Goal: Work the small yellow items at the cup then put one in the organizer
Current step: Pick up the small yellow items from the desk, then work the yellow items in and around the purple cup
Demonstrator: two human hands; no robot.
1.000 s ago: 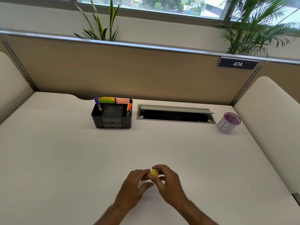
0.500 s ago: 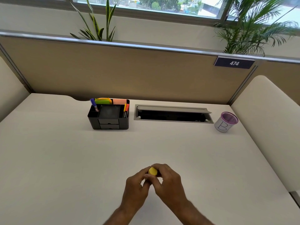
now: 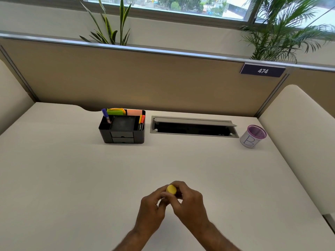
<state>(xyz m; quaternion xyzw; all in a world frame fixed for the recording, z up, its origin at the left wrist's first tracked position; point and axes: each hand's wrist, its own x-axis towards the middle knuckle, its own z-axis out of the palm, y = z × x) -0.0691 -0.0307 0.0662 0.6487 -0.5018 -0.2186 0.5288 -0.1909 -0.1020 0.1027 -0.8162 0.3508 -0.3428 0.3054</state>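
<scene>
A small round yellow item (image 3: 171, 189) is pinched between the fingertips of both hands low in the middle of the desk. My left hand (image 3: 152, 210) grips it from the left and my right hand (image 3: 188, 201) from the right, fingers curled over it. Most of the item is hidden by the fingers. The black desk organizer (image 3: 123, 137) stands far ahead to the left, holding pens and coloured sticky notes. The purple mesh cup (image 3: 252, 136) with a white label marked B stands at the far right, well away from both hands.
A grey cable hatch (image 3: 194, 126) with its lid raised is set into the white desk (image 3: 72, 178) between organizer and cup. A tan partition closes the back. Cream padded panels flank the desk on both sides.
Both hands have drawn closer together around the yellow item and lifted it slightly. The camera has shifted a little, so the desk objects sit lower and to the left.
</scene>
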